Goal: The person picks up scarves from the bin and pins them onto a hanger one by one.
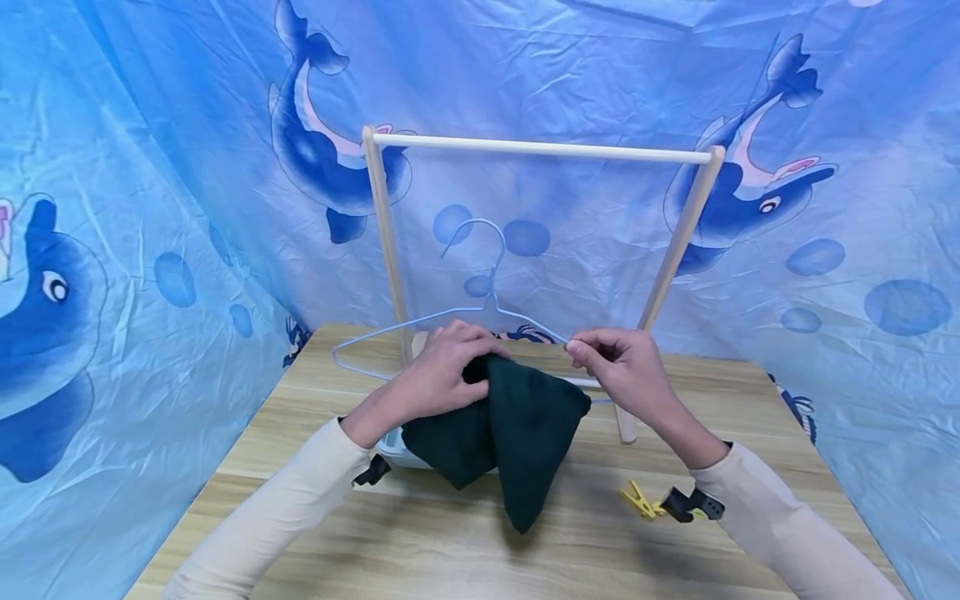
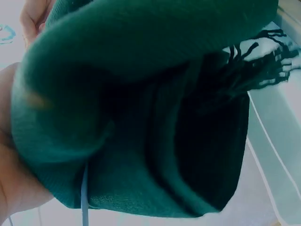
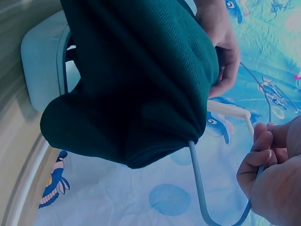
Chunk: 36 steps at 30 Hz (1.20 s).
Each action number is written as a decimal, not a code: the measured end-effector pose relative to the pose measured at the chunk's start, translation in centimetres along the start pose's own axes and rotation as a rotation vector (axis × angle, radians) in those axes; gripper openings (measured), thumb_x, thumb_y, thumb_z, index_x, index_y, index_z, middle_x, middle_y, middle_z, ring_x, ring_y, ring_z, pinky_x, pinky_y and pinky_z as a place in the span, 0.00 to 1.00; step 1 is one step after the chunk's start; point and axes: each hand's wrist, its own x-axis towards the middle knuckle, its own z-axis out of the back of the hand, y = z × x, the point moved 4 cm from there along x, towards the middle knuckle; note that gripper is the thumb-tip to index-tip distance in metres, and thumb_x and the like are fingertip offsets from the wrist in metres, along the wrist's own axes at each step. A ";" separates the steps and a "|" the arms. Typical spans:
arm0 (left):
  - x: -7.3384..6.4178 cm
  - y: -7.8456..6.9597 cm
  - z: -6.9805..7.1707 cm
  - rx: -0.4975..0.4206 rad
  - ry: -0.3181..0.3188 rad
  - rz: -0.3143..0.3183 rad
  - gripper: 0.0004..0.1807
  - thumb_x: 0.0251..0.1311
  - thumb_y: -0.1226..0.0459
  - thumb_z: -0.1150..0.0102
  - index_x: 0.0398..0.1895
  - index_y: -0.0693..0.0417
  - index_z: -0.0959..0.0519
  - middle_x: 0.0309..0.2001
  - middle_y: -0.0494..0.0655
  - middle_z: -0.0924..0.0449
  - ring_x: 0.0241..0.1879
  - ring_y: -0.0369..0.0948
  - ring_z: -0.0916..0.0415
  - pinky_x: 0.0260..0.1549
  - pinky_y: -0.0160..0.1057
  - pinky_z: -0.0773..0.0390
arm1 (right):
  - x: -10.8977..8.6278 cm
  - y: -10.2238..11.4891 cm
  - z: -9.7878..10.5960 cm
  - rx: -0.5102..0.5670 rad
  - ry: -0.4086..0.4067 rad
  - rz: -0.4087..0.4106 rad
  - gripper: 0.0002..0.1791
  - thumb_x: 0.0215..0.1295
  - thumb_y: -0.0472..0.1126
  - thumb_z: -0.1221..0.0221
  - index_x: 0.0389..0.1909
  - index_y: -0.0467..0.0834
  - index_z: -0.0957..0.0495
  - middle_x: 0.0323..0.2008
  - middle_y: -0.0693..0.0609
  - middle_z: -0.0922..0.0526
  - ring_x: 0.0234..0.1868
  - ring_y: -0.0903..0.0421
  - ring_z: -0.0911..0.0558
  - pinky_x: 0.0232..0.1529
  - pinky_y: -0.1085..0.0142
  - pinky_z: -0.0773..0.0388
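Note:
A dark green scarf (image 1: 536, 425) hangs folded over the lower bar of a light-blue wire hanger (image 1: 491, 298), its fringe (image 2: 263, 63) showing in the left wrist view. My left hand (image 1: 448, 367) grips the scarf from above, near the middle of the hanger. With thumb and fingers, my right hand (image 1: 628, 373) pinches the hanger's right sloping arm. In the right wrist view, the bar (image 3: 196, 174) comes out of the scarf's folds and bends round towards that hand. The hanger's hook points up, free of the rod behind it.
Behind the hanger stands a rack with wooden legs (image 1: 678, 242) and a white top rod (image 1: 540, 148). A pale plastic container (image 1: 397, 452) sits partly hidden beneath the scarf. Yellow clothespins (image 1: 639, 500) lie on the wood-grain table (image 1: 360, 542) at the right. Blue dolphin-print curtains surround the table.

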 end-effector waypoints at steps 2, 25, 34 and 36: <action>0.0 -0.2 -0.1 -0.004 0.005 -0.020 0.13 0.60 0.63 0.34 0.48 0.45 0.13 0.51 0.44 0.17 0.54 0.46 0.28 0.50 0.53 0.29 | 0.0 0.0 0.0 -0.003 -0.003 0.006 0.06 0.69 0.31 0.36 0.35 0.41 0.12 0.23 0.48 0.17 0.19 0.59 0.27 0.19 0.69 0.30; 0.2 0.2 1.4 -0.172 -0.315 0.414 0.12 0.61 0.62 0.38 0.45 0.55 0.14 0.50 0.52 0.16 0.52 0.49 0.22 0.52 0.51 0.23 | -0.3 0.3 -1.0 0.032 0.018 -0.018 0.06 0.70 0.32 0.37 0.36 0.38 0.12 0.23 0.50 0.17 0.21 0.56 0.24 0.20 0.69 0.28; 0.3 0.5 1.7 -0.124 -0.283 0.414 0.12 0.63 0.61 0.38 0.45 0.57 0.14 0.51 0.53 0.17 0.52 0.50 0.22 0.52 0.51 0.22 | -0.3 0.7 -1.4 0.039 0.030 -0.026 0.06 0.70 0.32 0.37 0.36 0.38 0.12 0.25 0.50 0.16 0.21 0.53 0.22 0.22 0.69 0.25; 0.3 0.1 1.4 -0.100 -0.243 0.355 0.11 0.61 0.62 0.37 0.44 0.54 0.13 0.46 0.51 0.16 0.47 0.49 0.22 0.47 0.50 0.22 | -0.2 0.7 -1.5 0.041 0.023 -0.028 0.06 0.70 0.33 0.37 0.36 0.37 0.12 0.24 0.49 0.16 0.21 0.55 0.23 0.23 0.69 0.25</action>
